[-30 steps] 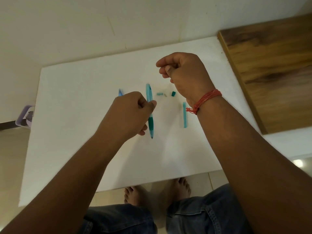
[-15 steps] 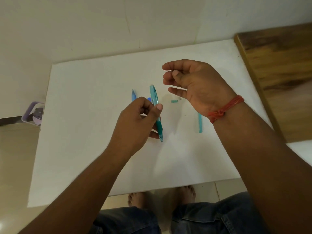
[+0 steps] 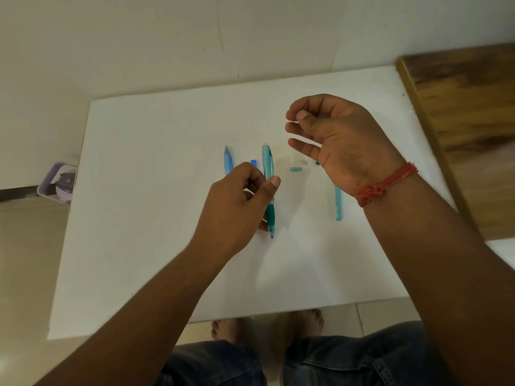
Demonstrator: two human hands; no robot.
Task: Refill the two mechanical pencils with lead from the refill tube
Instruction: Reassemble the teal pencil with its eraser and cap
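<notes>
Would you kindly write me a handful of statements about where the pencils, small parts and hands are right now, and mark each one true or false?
1. The left hand holds the teal pencil with its tip pointing toward the person. True.
2. The blue pencil is gripped in the right hand. False: it lies on the white table, to the left of the teal pencil.
3. The refill tube lies on the table near the right wrist. True.
4. The right hand rests flat on the table. False: it is raised, thumb and forefinger pinched together; whether they hold a lead is too fine to tell.
5. A small teal cap lies on the table between the teal pencil and the right hand. True.
</notes>
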